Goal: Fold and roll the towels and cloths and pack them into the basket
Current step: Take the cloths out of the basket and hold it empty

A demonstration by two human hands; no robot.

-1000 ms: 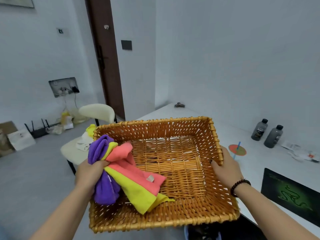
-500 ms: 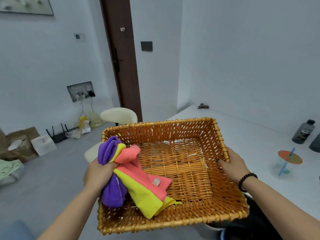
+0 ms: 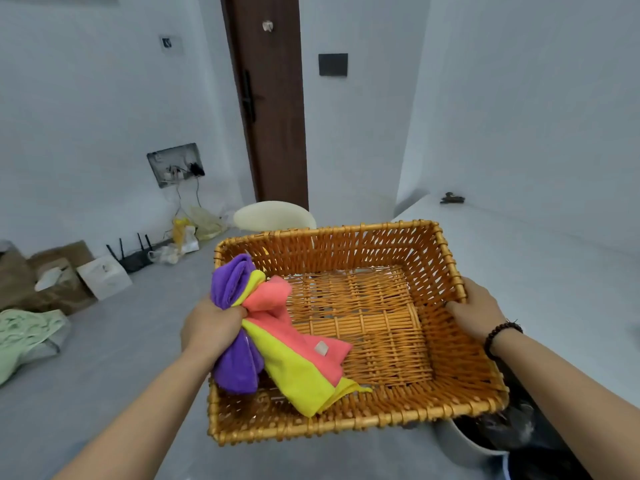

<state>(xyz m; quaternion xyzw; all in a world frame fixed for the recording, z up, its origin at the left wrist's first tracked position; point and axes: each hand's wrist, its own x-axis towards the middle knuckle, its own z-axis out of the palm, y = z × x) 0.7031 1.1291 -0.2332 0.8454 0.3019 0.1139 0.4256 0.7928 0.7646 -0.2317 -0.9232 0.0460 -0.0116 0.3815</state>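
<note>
Against the left wall of the wicker basket (image 3: 346, 422), a bunch of three cloths is gathered: a purple cloth (image 3: 235, 365), a yellow cloth (image 3: 298, 375) and a coral cloth (image 3: 294, 332). None is folded or rolled; they are crumpled together at the middle, and their loose ends spill over the basket floor toward its near edge. The left hand (image 3: 209, 329) has its fingers curled tight round the waist of the bunch, at the basket's left rim. The right hand (image 3: 476, 308) grips the right rim, thumb inside the wall and the other fingers outside it. Between them the hands appear to carry the basket in the air, tilted a little, with its far right corner over the white table (image 3: 554, 271).

By my reading the task has scarcely started, and this is the carrying step, bringing basket and cloths to a working surface. Next the basket wants setting down flat, so that both hands come free; then the bunch should be lifted out and the cloths parted, one being spread flat for folding.

Beyond the basket stand a pale chair (image 3: 273, 214) and a dark door (image 3: 270, 98); a green cloth (image 3: 24, 332) lies on the floor at the left.
</note>
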